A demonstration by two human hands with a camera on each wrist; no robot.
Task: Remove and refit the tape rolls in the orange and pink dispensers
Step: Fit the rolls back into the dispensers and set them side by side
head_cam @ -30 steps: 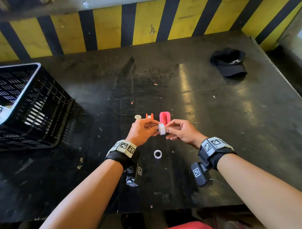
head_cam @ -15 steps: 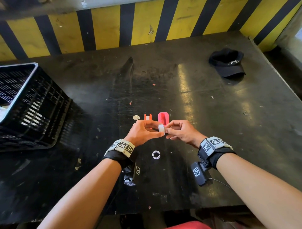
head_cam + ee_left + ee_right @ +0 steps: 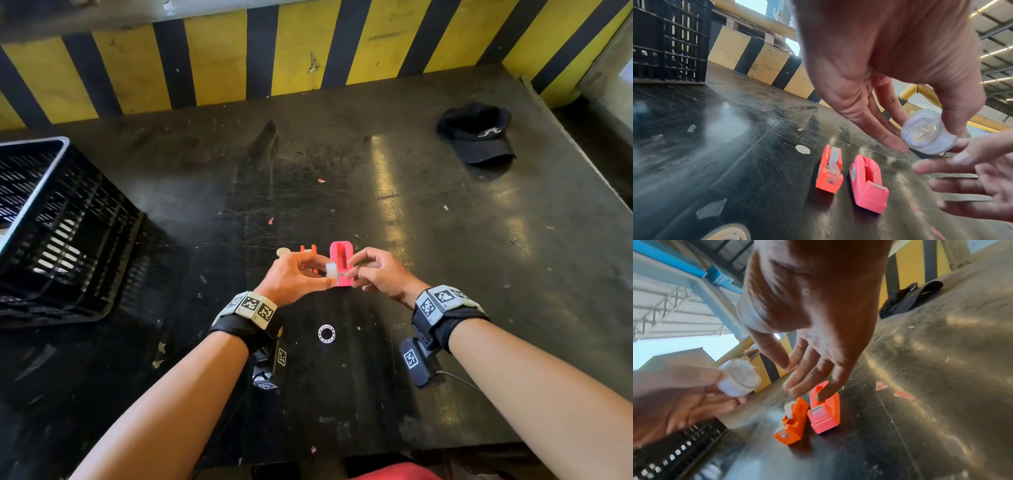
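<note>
My left hand (image 3: pixel 890 68) pinches the tape roll (image 3: pixel 929 131) above the bench (image 3: pixel 445 240), over the empty pink dispenser (image 3: pixel 867 183) beside the orange dispenser (image 3: pixel 829 168), while my right hand (image 3: pixel 818 313) fingers hang loosely spread, holding nothing

I am noting a scratched black tabletop (image 3: pixel 428 274) that is reflecting overhead light in streaks. A black slatted crate (image 3: pixel 58 233) is sitting at its left edge. A black cap (image 3: pixel 478 135) is lying near the far right corner, well apart from the crate. A small white ring (image 3: pixel 326 333) is lying flat on the near side, and a pale round disc (image 3: pixel 283 252) is lying farther out. A yellow-and-black striped wall (image 3: pixel 308 51) is running along the far edge. Small scraps are scattering across the surface.
</note>
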